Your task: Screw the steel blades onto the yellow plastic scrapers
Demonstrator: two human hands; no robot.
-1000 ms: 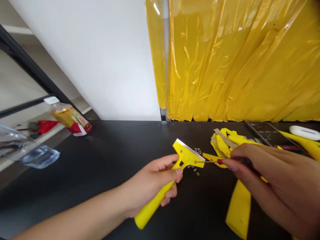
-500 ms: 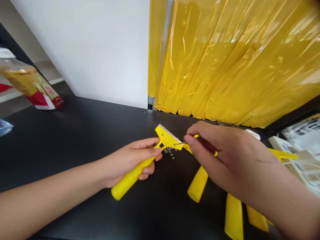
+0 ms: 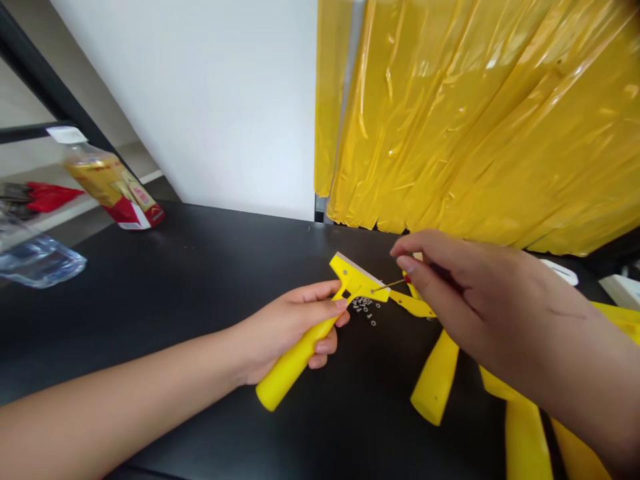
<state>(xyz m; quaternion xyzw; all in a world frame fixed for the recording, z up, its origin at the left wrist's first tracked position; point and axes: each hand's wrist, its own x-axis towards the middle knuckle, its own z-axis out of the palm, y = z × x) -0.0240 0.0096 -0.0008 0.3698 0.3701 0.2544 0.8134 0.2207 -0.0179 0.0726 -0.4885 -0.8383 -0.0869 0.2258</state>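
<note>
My left hand (image 3: pixel 305 320) is wrapped round the handle of a yellow scraper (image 3: pixel 287 373), its wide head tilted up to the right with a pale blade strip along the far edge. Two small screws show in that head. Between the thumb and fingers of my right hand (image 3: pixel 450 287) is a thin screwdriver (image 3: pixel 393 285), whose metal shaft meets the right-hand screw; most of its grip is hidden. Below the scraper head lie several tiny screws and nuts (image 3: pixel 365 308) on the black table (image 3: pixel 240 253). Another yellow scraper (image 3: pixel 435 383) lies partly under my right hand.
More yellow scrapers (image 3: pixel 527 433) lie at the lower right, partly covered by my forearm. A drink bottle (image 3: pixel 117 187) stands at the back left, beside clear plastic (image 3: pixel 45 260). Behind the table are a white panel (image 3: pixel 225 100) and yellow plastic sheeting (image 3: pixel 450 133).
The view has shifted, so everything sits further right in the picture. My right hand has drawn back slightly from the scraper head, showing more of the screwdriver shaft, with its tip still at the screw.
</note>
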